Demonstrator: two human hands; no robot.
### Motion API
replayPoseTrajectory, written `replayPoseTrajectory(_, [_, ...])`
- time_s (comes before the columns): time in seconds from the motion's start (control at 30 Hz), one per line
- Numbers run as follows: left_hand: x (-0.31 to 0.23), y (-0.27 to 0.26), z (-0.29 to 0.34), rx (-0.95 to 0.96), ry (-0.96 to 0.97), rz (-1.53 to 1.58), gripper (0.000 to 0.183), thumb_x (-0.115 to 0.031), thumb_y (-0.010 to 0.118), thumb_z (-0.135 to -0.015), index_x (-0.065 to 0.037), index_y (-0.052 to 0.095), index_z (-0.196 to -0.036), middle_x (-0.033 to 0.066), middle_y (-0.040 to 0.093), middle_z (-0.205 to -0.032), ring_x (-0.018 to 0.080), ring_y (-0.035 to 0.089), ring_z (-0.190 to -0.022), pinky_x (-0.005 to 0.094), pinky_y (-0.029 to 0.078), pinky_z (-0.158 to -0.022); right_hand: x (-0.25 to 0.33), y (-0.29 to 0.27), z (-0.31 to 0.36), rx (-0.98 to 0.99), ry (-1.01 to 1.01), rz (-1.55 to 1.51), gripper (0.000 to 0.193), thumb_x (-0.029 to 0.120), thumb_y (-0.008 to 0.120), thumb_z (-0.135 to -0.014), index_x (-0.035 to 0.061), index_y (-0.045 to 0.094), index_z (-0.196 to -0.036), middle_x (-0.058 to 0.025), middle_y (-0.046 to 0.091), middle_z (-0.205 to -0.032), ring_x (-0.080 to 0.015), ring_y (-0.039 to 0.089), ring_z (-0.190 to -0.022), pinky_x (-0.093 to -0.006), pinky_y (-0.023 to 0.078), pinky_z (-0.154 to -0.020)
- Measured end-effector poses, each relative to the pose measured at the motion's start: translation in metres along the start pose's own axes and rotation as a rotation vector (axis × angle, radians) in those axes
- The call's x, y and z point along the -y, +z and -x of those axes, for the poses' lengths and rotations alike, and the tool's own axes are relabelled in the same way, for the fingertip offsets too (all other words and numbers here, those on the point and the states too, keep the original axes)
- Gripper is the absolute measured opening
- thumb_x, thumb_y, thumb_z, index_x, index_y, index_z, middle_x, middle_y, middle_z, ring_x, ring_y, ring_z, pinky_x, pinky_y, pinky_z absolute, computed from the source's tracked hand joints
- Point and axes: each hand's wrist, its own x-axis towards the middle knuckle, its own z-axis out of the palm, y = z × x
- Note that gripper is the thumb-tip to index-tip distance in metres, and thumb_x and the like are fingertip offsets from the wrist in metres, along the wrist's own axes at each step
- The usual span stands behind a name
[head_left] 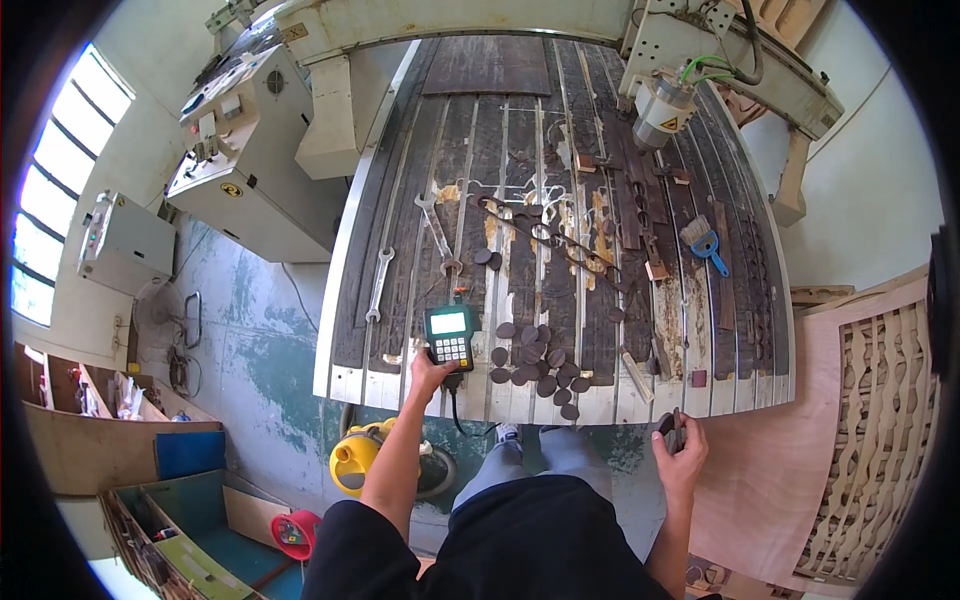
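My left hand (428, 376) is closed around the lower left edge of a handheld machine controller (449, 350), which has a lit screen and a keypad. A cable runs from the controller's lower end over the table's front edge. Off the front right of the table, my right hand (682, 458) pinches dark flat pieces (669, 428) between thumb and fingers. They look like the dark round discs (534, 353) scattered on the table between my hands. Closest to the right hand on the table lies a pale narrow strip (637, 377).
The slotted machine table (345, 383) carries two open-ended wrenches (380, 285), a blue-handled brush (705, 246) and clamp pieces. A spindle head (663, 112) hangs at the far right. Below stands a yellow vacuum (352, 460); a carved wooden panel (870, 440) leans at right.
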Motion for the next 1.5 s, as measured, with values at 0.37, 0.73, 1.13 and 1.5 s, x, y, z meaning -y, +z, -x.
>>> replayPoseTrajectory(0.37, [-0.005,0.007,0.002,-0.08,-0.002,-0.096,0.054,-0.019,0.087,-0.056,0.003,0.06,-0.098,0.0152,0.069,-0.092,0.0224,0.067,-0.08,0.0343,0.053,-0.073,0.001,-0.001,0.007,-0.011,0.01,-0.026,0.037,0.011,0.073,-0.068,-0.0017,0.06,-0.1,-0.0142,0.059,-0.088,-0.0303,0.058,-0.079,-0.0368,0.045,-0.069])
replayPoseTrajectory(0.73, [0.003,0.012,-0.005,-0.062,0.007,-0.079,0.063,-0.024,0.09,-0.054,0.004,0.057,-0.1,0.0166,0.067,-0.094,0.0245,0.066,-0.084,0.0352,0.052,-0.075,0.002,0.0,0.007,-0.035,-0.056,0.011,0.038,0.01,0.073,-0.067,-0.0012,0.06,-0.1,-0.0115,0.059,-0.087,-0.024,0.056,-0.069,-0.0316,0.041,-0.055])
replayPoseTrajectory(1.13, [-0.006,0.011,0.0,-0.057,-0.022,-0.064,0.064,-0.024,0.091,-0.053,0.003,0.056,-0.099,0.0161,0.068,-0.094,0.0238,0.066,-0.083,0.0351,0.052,-0.074,0.011,0.002,0.004,-0.009,0.002,-0.015,0.036,0.01,0.073,-0.067,0.0001,0.06,-0.099,-0.0114,0.059,-0.086,-0.0265,0.056,-0.072,-0.0347,0.043,-0.061])
replayPoseTrajectory(1.5, [-0.011,0.009,0.002,-0.046,-0.015,-0.073,0.062,-0.022,0.091,-0.053,0.004,0.056,-0.098,0.016,0.068,-0.091,0.0242,0.067,-0.081,0.0348,0.053,-0.073,0.012,0.005,0.003,-0.018,-0.046,0.002,0.034,0.009,0.073,-0.067,0.0002,0.06,-0.097,-0.0137,0.06,-0.087,-0.0312,0.059,-0.081,-0.0383,0.046,-0.072])
